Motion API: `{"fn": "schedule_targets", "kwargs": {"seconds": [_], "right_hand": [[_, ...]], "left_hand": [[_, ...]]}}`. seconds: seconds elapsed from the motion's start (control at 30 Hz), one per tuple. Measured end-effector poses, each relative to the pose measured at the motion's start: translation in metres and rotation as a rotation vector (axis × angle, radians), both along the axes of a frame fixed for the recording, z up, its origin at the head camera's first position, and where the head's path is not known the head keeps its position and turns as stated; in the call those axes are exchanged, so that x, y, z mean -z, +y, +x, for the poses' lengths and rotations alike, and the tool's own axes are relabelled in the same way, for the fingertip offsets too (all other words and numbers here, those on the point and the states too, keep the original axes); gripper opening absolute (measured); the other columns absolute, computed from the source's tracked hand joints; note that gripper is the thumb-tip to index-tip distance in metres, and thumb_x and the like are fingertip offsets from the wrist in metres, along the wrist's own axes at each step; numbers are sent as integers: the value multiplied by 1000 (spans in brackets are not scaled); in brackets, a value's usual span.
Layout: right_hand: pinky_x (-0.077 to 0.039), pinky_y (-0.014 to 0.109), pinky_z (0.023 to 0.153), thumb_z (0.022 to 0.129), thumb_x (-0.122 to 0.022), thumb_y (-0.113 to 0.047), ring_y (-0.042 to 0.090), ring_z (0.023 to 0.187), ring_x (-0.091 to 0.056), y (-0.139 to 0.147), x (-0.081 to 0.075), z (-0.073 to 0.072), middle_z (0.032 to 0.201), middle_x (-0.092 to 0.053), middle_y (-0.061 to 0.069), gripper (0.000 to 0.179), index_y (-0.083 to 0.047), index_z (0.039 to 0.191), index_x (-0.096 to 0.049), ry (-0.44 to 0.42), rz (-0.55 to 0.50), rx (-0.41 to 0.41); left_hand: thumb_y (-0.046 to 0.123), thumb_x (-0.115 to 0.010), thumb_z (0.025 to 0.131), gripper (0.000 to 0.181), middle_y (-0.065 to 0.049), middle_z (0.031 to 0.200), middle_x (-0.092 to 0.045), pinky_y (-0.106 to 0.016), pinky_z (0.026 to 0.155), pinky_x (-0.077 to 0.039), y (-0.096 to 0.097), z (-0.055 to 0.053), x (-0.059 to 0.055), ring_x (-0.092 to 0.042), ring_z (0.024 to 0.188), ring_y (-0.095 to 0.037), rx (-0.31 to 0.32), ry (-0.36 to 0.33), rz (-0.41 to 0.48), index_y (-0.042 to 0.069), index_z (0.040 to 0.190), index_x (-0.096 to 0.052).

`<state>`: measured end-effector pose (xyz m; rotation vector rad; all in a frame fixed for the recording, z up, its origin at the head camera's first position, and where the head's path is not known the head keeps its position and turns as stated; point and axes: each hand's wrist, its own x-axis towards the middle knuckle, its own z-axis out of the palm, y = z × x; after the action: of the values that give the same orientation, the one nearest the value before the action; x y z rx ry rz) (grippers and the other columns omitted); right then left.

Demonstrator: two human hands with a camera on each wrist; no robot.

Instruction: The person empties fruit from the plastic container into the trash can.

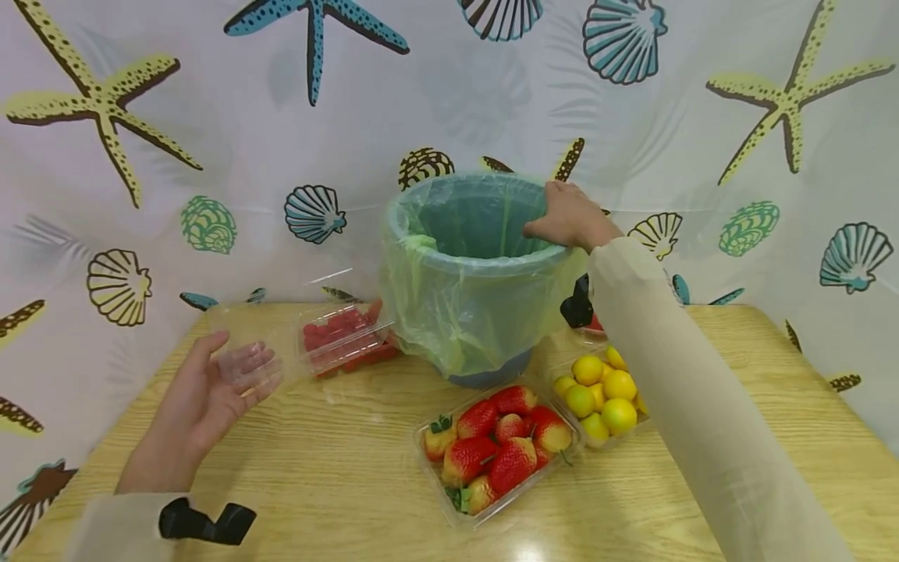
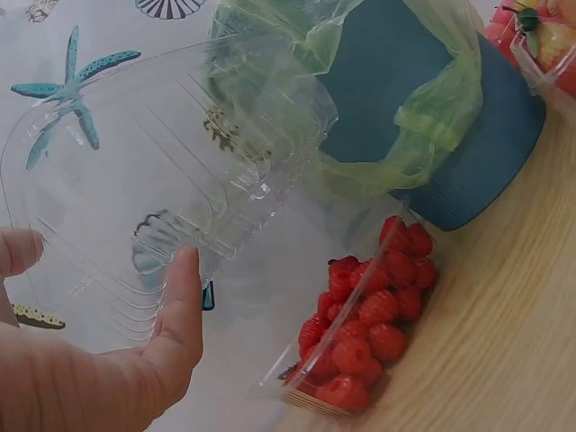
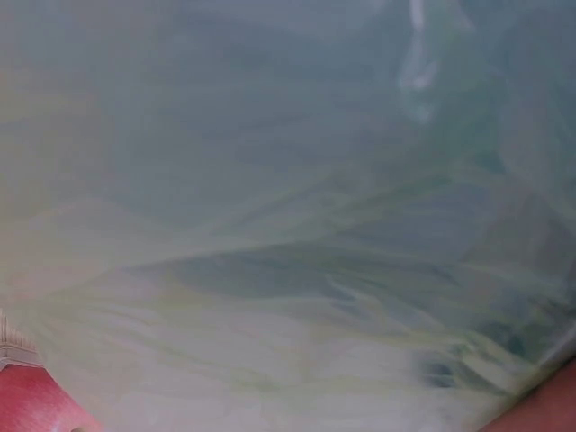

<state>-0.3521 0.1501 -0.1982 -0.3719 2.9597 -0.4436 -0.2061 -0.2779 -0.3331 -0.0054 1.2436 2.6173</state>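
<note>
My right hand (image 1: 572, 215) grips the right rim of a blue trash bin (image 1: 495, 376), thumb over the inside edge. A thin green bag (image 1: 463, 312) lines the bin and hangs over its rim; its translucent folds fill the right wrist view. At the left, my left hand (image 1: 218, 390) is palm up with extended fingers at a clear plastic lid (image 2: 99, 216), through which the fingertips show in the head view. Beside that lid lies a clear box of raspberries (image 2: 360, 324), close against the bin.
In front of the bin sits a clear box of strawberries (image 1: 492, 449). Yellow lemons (image 1: 604, 394) fill another box, partly behind my right sleeve. Something red (image 1: 595, 325) shows behind that arm. A shell-patterned curtain (image 1: 260, 156) borders the wooden table (image 1: 337, 484).
</note>
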Motion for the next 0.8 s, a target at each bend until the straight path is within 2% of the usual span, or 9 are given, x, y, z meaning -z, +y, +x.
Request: {"fn": "schedule_targets", "kwargs": {"seconds": [0.17, 0.43, 0.57, 0.67, 0.8], "right_hand": [[-10, 51, 119, 95, -48, -34, 37, 147, 0, 0, 1, 0, 159, 0, 21, 83, 4, 151, 0, 11, -3, -2], [-10, 52, 118, 95, -48, -34, 38, 147, 0, 4, 1, 2, 159, 0, 22, 83, 5, 151, -1, 16, -16, -1], [-10, 53, 118, 95, -48, -33, 38, 147, 0, 5, 0, 2, 159, 0, 21, 83, 5, 151, 0, 21, -29, 2], [-10, 52, 118, 95, -49, -33, 38, 147, 0, 3, 0, 2, 159, -1, 21, 83, 5, 151, -1, 20, -37, -4], [-10, 52, 118, 94, -49, -33, 38, 147, 0, 0, 2, 1, 159, -2, 22, 83, 5, 151, -1, 23, -40, -12]], "left_hand": [[34, -38, 102, 39, -4, 98, -66, -36, 83, -56, -2, 5, 9, -66, 97, -18, -10, -11, -29, 7, 96, -65], [33, -36, 103, 41, -4, 98, -67, -34, 85, -56, -8, 12, 23, -67, 98, -19, 15, -10, -46, 6, 95, -66], [33, -35, 103, 39, -3, 98, -66, -34, 86, -55, -10, 14, 30, -67, 98, -20, 14, -32, -60, 6, 97, -63], [34, -34, 103, 38, -2, 98, -64, -33, 85, -55, -13, 18, 34, -66, 96, -19, -4, -64, -101, 8, 98, -61], [34, -33, 103, 38, -3, 100, -63, -34, 85, -55, -21, 22, 41, -66, 96, -19, -8, -66, -101, 8, 99, -60]]}}
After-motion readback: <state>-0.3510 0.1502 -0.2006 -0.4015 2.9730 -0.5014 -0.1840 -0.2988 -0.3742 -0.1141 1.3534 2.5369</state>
